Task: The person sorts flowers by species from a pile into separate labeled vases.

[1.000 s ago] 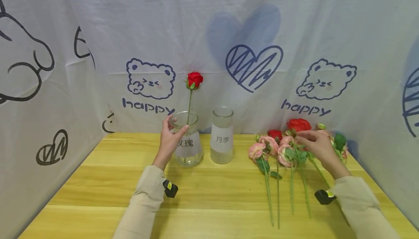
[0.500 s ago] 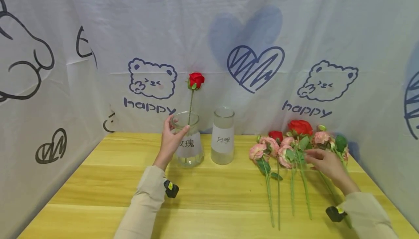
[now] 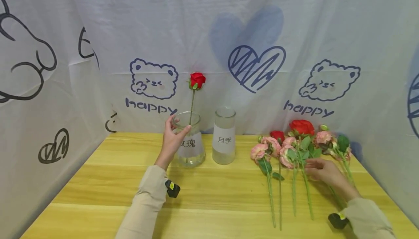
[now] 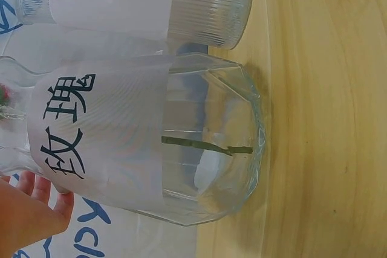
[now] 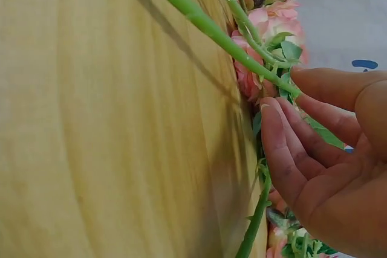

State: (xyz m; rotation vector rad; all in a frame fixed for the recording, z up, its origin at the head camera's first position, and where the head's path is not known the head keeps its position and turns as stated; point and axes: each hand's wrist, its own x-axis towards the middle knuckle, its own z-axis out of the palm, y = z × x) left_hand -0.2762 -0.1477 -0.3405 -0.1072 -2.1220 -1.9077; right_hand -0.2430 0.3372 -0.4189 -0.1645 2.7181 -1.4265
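Observation:
My left hand (image 3: pixel 171 140) grips the neck of a flared glass vase (image 3: pixel 196 155), thumb at the front and fingers behind the rim. A red rose (image 3: pixel 197 80) stands upright in it. In the left wrist view, the stem (image 4: pixel 193 143) shows through the water below the white label (image 4: pixel 97 125). My right hand (image 3: pixel 327 173) is at the flowers on the right. In the right wrist view, its thumb and forefinger pinch a thick green stem (image 5: pixel 211 31). That stem runs up toward green leaves (image 3: pixel 304 146) below a large red flower (image 3: pixel 301 127).
A straight glass vase (image 3: pixel 225 113) with a white label and water stands right of the flared one. Pink flowers (image 3: pixel 259 151) and a small red flower (image 3: pixel 277 135) lie on the wooden table (image 3: pixel 229 202), stems toward me. A printed cloth (image 3: pixel 203 31) hangs behind.
My right hand has moved from the big red flower's base down and toward me along the stem. The left hand keeps its hold on the vase.

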